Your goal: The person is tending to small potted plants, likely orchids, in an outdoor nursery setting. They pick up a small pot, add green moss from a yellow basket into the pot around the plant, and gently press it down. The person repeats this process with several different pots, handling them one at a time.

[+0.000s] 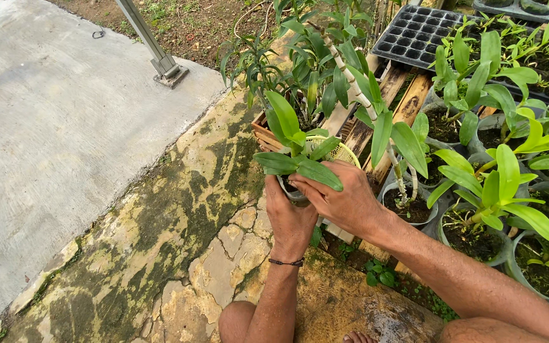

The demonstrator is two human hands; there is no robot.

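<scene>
While both hands grip potted orchid (297, 162), seedling tray (414, 35) behind, pots (478, 235) rt.

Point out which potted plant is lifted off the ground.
The small leafy pot gripped between left hand and right hand; the other pots sit on the ground at right.

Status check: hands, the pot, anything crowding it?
Left hand and right hand both in a closed grip on the small potted plant. Pot held above the mossy stone ledge. Wooden crate and other potted plants close behind.
</scene>
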